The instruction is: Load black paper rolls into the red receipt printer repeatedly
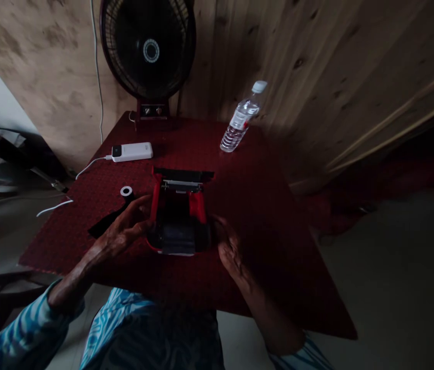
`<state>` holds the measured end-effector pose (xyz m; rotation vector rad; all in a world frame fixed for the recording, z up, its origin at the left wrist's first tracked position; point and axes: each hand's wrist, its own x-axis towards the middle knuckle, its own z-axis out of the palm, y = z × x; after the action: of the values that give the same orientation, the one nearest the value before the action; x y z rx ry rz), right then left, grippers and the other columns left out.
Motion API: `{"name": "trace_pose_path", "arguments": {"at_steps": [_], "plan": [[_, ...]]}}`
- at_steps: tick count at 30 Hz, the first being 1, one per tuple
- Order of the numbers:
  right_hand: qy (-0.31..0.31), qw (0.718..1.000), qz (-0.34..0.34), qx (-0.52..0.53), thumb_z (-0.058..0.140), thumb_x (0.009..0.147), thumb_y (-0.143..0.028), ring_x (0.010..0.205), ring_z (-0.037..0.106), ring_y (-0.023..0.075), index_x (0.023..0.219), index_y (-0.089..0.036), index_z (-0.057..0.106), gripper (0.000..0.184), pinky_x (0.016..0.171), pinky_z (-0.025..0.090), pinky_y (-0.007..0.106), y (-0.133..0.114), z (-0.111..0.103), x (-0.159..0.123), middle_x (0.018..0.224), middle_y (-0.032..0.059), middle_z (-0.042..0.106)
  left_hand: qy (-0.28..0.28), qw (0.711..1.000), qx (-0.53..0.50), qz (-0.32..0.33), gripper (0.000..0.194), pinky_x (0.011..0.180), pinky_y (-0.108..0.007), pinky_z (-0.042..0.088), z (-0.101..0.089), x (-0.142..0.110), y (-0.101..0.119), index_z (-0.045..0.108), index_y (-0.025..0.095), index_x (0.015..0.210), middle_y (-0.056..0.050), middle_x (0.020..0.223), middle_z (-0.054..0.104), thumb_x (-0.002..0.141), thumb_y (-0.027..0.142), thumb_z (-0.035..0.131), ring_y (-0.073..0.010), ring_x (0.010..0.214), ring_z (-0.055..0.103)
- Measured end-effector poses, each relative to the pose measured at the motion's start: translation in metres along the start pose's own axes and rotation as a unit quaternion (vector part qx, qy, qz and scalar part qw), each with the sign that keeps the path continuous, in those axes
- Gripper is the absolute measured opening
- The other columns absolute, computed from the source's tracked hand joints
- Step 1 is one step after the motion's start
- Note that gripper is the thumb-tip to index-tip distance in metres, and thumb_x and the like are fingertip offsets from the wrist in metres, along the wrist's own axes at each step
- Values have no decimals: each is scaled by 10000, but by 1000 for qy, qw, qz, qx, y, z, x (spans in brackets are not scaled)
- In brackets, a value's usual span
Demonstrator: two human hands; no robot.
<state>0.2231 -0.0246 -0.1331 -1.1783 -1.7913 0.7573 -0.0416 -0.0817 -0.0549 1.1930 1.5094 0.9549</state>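
Note:
A small black and red device point(179, 216) with its lid raised sits near the front of the red table point(263, 216). My left hand point(124, 228) rests against the device's left side, fingers spread and curved. My right hand point(227, 246) touches its right side; the scene is dark and its fingers are hard to make out. A small roll with a white rim point(126, 191) lies left of the device, beside a flat black piece point(105, 222) just beyond my left hand.
A white power bank point(132, 151) with a white cable point(86, 167) lies at the back left. A black fan point(148, 51) stands at the table's far edge by the wooden wall. A clear water bottle point(240, 121) stands at the back right.

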Motion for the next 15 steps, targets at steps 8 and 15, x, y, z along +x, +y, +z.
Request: {"name": "trace_pose_path", "arguments": {"at_steps": [8, 15], "plan": [[50, 997, 45, 46, 509, 984, -466, 1047, 734, 236, 1128, -243, 709, 332, 927, 583, 414, 2, 0, 9, 1111, 62, 785, 6, 999, -39, 2, 712, 902, -370, 531, 3, 0, -6, 505, 219, 1451, -87, 1232, 682, 807, 467, 676, -296, 1125, 658], [-152, 967, -194, -60, 535, 984, -250, 974, 738, 198, 1064, -254, 709, 192, 919, 557, 373, -64, 8, 68, 1042, 47, 781, 16, 995, -94, 9, 719, 952, -403, 509, 7, 1, -10, 508, 185, 1439, -108, 1244, 682, 788, 428, 691, -312, 1184, 634]]}}
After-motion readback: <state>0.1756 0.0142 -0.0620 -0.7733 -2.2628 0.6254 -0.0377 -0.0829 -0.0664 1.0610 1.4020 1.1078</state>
